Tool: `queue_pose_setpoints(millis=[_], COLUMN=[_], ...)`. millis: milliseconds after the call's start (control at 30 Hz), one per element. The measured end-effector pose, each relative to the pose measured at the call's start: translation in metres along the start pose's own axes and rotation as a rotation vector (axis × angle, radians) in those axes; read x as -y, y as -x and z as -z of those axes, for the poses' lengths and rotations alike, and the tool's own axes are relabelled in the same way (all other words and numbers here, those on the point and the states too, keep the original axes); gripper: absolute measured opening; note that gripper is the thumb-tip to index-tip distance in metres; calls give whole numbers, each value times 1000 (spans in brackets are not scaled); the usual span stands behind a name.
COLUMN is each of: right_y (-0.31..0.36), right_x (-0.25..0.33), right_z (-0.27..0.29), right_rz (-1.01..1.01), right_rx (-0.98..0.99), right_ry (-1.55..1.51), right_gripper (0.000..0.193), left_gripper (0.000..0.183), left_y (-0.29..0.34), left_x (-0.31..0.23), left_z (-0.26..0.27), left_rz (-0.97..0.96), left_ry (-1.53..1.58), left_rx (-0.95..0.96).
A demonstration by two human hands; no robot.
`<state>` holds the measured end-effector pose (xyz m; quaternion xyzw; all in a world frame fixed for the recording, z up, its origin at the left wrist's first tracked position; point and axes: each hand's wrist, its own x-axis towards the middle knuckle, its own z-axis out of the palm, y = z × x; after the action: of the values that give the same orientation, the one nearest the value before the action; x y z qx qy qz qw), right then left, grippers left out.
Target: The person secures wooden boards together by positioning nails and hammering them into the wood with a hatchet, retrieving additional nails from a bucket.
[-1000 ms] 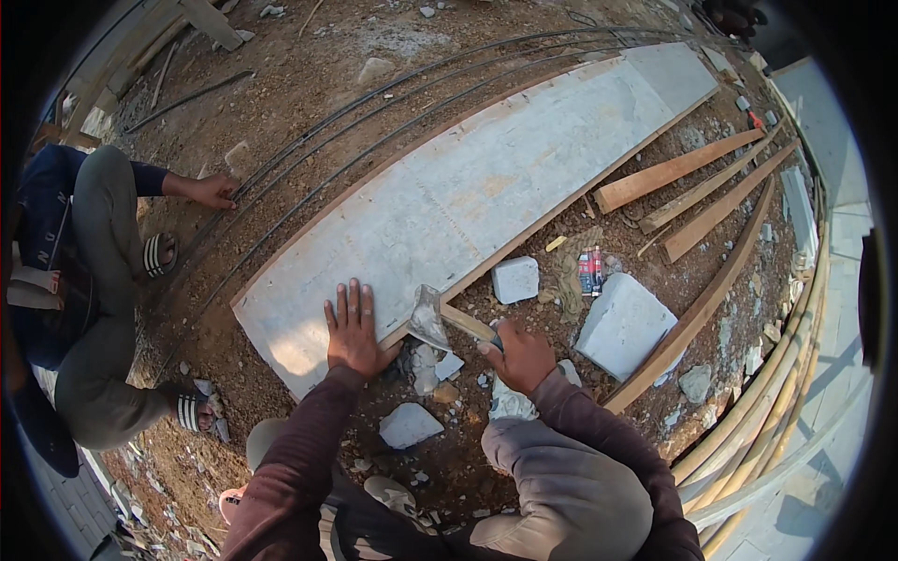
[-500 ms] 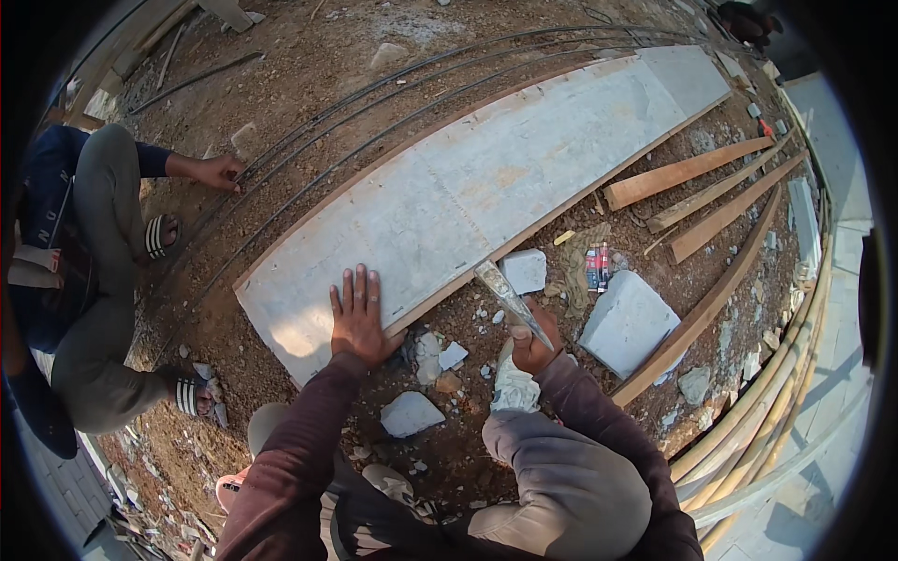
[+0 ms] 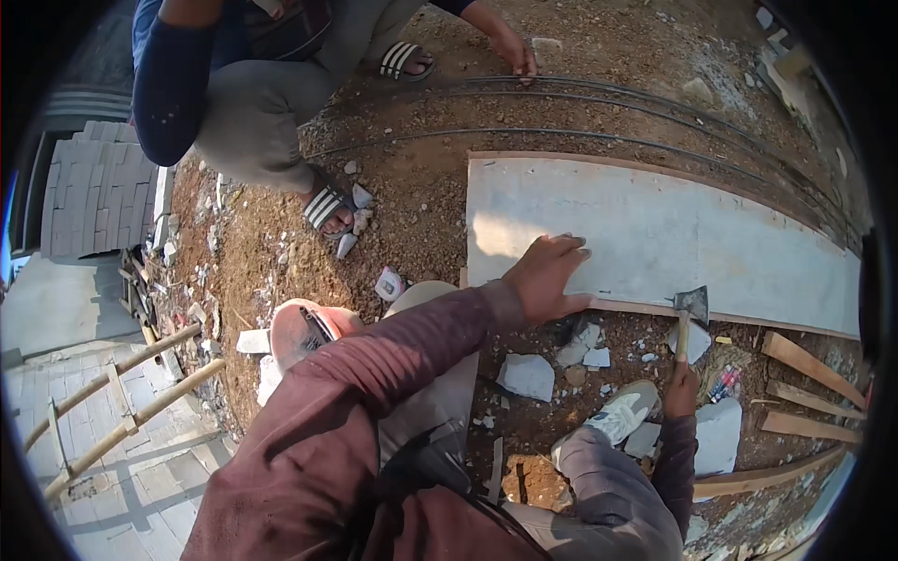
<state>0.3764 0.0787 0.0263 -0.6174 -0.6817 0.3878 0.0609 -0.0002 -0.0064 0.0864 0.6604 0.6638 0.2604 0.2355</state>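
Note:
My left hand (image 3: 550,279) rests on the near left part of a long pale board (image 3: 636,229), fingers apart and holding nothing. At the board's near edge, further right, my right hand (image 3: 681,388) is wrapped round the wooden handle of a hatchet (image 3: 692,305). The dark, broad metal head lies over the edge, but I cannot tell whether it touches the board. A thin wooden strip (image 3: 645,308) runs along that edge.
Across the board crouches another person (image 3: 257,107), a hand (image 3: 514,54) at long thin metal rods (image 3: 580,133). White stone blocks (image 3: 527,376) and wooden planks (image 3: 812,363) lie nearby. Bamboo poles (image 3: 122,425) and stacked grey bricks (image 3: 98,192) stand at left.
My view has swung left, bringing the other person and the grey bricks further in. The hatchet head has turned over to the board's edge. My left hand stays on the board.

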Motion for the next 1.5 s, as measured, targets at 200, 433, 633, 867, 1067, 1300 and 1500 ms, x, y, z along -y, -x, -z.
queue_pose_setpoints(millis=[200, 433, 633, 867, 1067, 1300, 1500], right_y=[-38, -76, -76, -74, -111, -99, -66], right_x=[-30, -11, 22, 31, 11, 34, 66], right_z=[40, 88, 75, 67, 98, 98, 49], right_rz=[-168, -181, -3, 218, 381, 285, -1], right_rx=[112, 313, 312, 381, 497, 496, 332], right_ry=[81, 338, 559, 851, 1158, 1107, 906], right_gripper=[62, 63, 57, 39, 37, 37, 38], left_gripper=[26, 30, 22, 22, 30, 23, 27], left_y=[190, 419, 433, 428, 417, 404, 403], left_x=[34, 85, 115, 123, 109, 113, 109], left_z=[229, 169, 73, 73, 61, 42, 49], left_rz=[704, 1253, 1157, 1049, 1309, 1296, 1548], left_ry=[238, 437, 175, 132, 49, -45, -144], left_rx=[-344, -89, -238, -341, -180, -372, -173])
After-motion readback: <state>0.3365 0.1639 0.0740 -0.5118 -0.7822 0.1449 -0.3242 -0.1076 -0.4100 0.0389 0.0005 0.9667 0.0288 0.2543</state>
